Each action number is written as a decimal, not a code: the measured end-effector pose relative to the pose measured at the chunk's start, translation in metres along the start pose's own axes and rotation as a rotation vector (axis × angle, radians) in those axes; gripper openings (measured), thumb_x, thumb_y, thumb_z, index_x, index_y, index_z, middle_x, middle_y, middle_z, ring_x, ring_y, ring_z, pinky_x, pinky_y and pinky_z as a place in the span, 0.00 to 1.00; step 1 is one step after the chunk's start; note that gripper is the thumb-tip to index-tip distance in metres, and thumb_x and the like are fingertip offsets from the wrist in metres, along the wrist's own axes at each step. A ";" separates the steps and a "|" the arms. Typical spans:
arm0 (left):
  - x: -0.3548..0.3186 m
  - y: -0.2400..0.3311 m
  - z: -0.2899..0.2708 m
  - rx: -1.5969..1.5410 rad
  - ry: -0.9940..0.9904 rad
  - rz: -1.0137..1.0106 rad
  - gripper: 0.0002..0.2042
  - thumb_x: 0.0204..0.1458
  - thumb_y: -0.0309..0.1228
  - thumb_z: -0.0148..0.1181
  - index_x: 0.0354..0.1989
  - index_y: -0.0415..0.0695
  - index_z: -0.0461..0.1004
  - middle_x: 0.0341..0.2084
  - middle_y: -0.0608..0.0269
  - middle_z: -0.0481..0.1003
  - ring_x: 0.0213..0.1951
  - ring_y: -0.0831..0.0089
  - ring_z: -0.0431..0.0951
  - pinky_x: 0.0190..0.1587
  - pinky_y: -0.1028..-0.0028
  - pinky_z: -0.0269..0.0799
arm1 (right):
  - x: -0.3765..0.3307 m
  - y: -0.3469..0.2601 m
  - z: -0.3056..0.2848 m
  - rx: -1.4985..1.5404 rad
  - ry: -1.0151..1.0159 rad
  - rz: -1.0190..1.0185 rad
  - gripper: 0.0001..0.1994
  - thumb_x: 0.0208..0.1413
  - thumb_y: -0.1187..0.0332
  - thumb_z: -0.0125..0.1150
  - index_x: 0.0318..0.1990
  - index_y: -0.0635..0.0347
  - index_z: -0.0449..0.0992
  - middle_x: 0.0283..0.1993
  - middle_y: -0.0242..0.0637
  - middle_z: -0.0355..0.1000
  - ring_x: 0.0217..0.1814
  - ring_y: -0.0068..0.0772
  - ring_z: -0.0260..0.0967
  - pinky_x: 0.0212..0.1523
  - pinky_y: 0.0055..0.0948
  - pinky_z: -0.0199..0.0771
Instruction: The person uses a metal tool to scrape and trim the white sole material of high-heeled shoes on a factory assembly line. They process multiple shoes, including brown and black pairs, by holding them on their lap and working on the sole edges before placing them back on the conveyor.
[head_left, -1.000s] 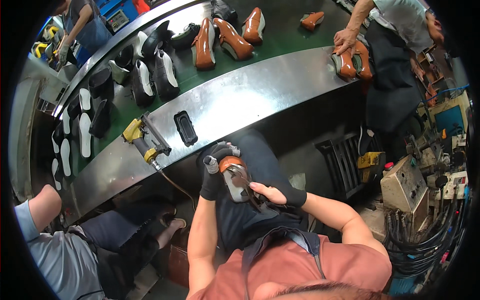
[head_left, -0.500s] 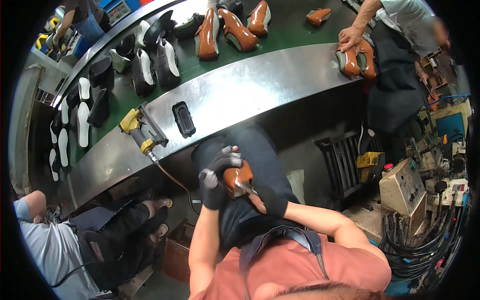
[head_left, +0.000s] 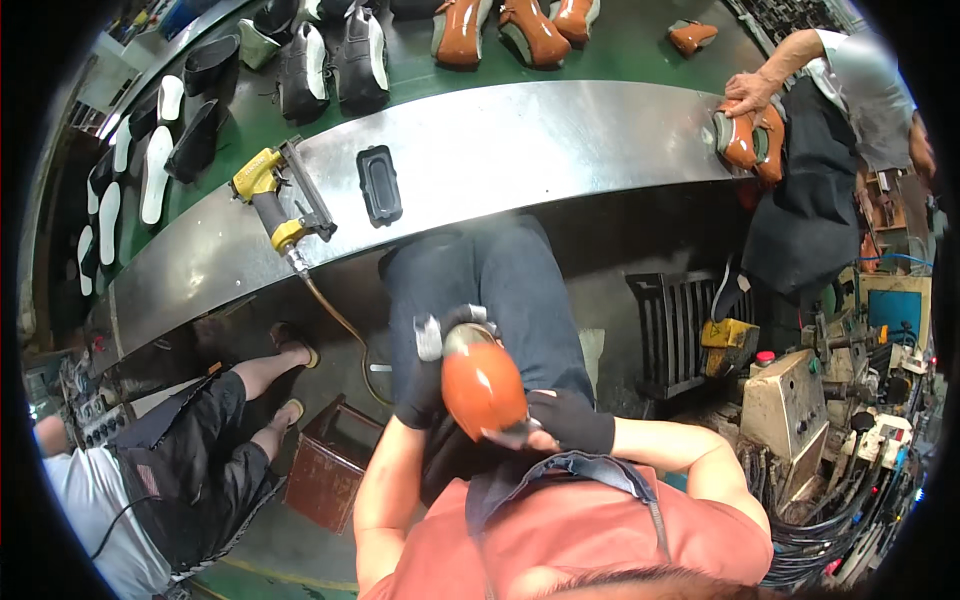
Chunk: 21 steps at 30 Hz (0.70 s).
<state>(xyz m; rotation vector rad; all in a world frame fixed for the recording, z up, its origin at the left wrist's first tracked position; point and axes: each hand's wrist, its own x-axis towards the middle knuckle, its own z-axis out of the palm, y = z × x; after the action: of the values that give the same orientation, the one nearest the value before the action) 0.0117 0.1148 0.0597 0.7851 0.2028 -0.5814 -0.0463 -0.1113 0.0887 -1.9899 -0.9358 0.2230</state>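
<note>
A glossy orange-brown shoe (head_left: 482, 385) is held above my lap, one rounded side turned up. My left hand (head_left: 432, 365), in a black and grey glove, is closed around its far left side, and the shoe hides part of the palm. My right hand (head_left: 565, 418), in a black glove with bare fingertips showing, is closed at the shoe's near end. From its fingers a small grey metal tool (head_left: 512, 434) reaches against the shoe; its exact kind cannot be made out.
Ahead runs a metal bench edge (head_left: 560, 140) with a yellow air stapler (head_left: 262, 178), its hose hanging down, and a black tray (head_left: 379, 186). Shoes and white insoles (head_left: 158, 175) lie on the green belt (head_left: 430, 98). A co-worker's hand (head_left: 752, 92) holds orange shoes. A control box (head_left: 785, 395) stands right.
The shoe has been turned and brought nearer my body, showing its rounded side. Both hands moved with it. My view has shifted, and the co-worker at left leans differently.
</note>
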 end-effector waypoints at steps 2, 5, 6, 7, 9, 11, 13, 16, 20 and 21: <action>-0.002 -0.001 -0.014 0.260 0.167 0.104 0.21 0.66 0.46 0.42 0.56 0.41 0.67 0.45 0.58 0.74 0.46 0.69 0.76 0.52 0.66 0.72 | 0.027 -0.032 -0.034 0.295 -0.065 0.302 0.14 0.63 0.59 0.54 0.36 0.62 0.72 0.30 0.41 0.68 0.32 0.38 0.68 0.35 0.34 0.70; 0.014 0.001 0.018 0.217 0.429 0.305 0.19 0.65 0.38 0.46 0.59 0.40 0.64 0.47 0.56 0.74 0.48 0.68 0.76 0.52 0.67 0.71 | 0.053 -0.020 -0.040 0.594 -0.035 0.771 0.24 0.69 0.52 0.40 0.34 0.65 0.72 0.22 0.36 0.65 0.26 0.28 0.63 0.33 0.33 0.67; 0.019 -0.042 -0.020 0.460 0.448 0.288 0.21 0.63 0.39 0.49 0.60 0.40 0.64 0.49 0.52 0.73 0.50 0.64 0.75 0.54 0.66 0.70 | 0.058 -0.009 -0.031 0.582 -0.008 0.775 0.23 0.70 0.53 0.40 0.32 0.63 0.71 0.22 0.32 0.65 0.25 0.23 0.62 0.30 0.29 0.65; 0.023 -0.072 -0.045 0.703 0.450 0.263 0.23 0.61 0.39 0.52 0.61 0.39 0.63 0.51 0.48 0.73 0.53 0.59 0.75 0.55 0.64 0.70 | 0.058 0.005 -0.024 0.568 0.031 0.786 0.22 0.70 0.53 0.40 0.31 0.61 0.71 0.23 0.28 0.65 0.25 0.18 0.60 0.26 0.26 0.63; 0.015 -0.044 -0.002 0.977 0.365 0.450 0.26 0.56 0.38 0.58 0.61 0.39 0.63 0.53 0.43 0.71 0.55 0.52 0.73 0.55 0.62 0.69 | 0.043 0.017 -0.020 0.328 0.054 0.618 0.21 0.70 0.56 0.38 0.34 0.60 0.73 0.24 0.34 0.67 0.26 0.26 0.64 0.29 0.30 0.65; 0.000 -0.039 -0.002 1.019 0.198 0.518 0.26 0.55 0.38 0.60 0.60 0.39 0.65 0.53 0.44 0.72 0.55 0.51 0.73 0.56 0.62 0.70 | 0.019 0.008 -0.025 0.201 -0.015 0.465 0.19 0.70 0.57 0.38 0.39 0.59 0.74 0.25 0.39 0.69 0.28 0.33 0.67 0.31 0.34 0.67; -0.030 -0.043 0.013 0.874 0.072 0.379 0.26 0.52 0.37 0.63 0.59 0.41 0.66 0.52 0.51 0.73 0.53 0.55 0.75 0.61 0.57 0.64 | -0.012 0.006 -0.021 0.199 -0.217 0.323 0.19 0.66 0.63 0.42 0.60 0.57 0.67 0.34 0.50 0.71 0.36 0.49 0.71 0.38 0.40 0.69; -0.063 -0.085 -0.002 0.494 -0.004 0.007 0.30 0.46 0.32 0.69 0.59 0.44 0.66 0.55 0.52 0.70 0.54 0.55 0.73 0.65 0.52 0.58 | -0.069 0.021 0.010 0.266 -0.262 0.201 0.13 0.59 0.61 0.53 0.46 0.60 0.73 0.38 0.44 0.71 0.42 0.44 0.72 0.42 0.37 0.73; -0.083 -0.122 -0.027 0.378 0.080 -0.006 0.33 0.41 0.30 0.73 0.59 0.47 0.65 0.55 0.50 0.70 0.55 0.53 0.72 0.64 0.52 0.58 | -0.074 0.033 0.019 0.048 -0.171 -0.205 0.13 0.53 0.58 0.60 0.33 0.59 0.71 0.43 0.41 0.69 0.44 0.44 0.72 0.43 0.37 0.74; -0.076 -0.119 -0.027 0.391 0.092 0.041 0.34 0.40 0.30 0.73 0.59 0.47 0.65 0.55 0.49 0.70 0.55 0.53 0.72 0.64 0.53 0.60 | -0.069 0.037 0.018 0.055 -0.165 -0.223 0.14 0.52 0.57 0.60 0.31 0.58 0.69 0.44 0.41 0.69 0.44 0.45 0.71 0.43 0.38 0.74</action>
<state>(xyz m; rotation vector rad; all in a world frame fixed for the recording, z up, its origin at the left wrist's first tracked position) -0.1173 0.0991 -0.0021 1.1931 0.1582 -0.5531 -0.0836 -0.1587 0.0359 -1.8204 -1.2350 0.2864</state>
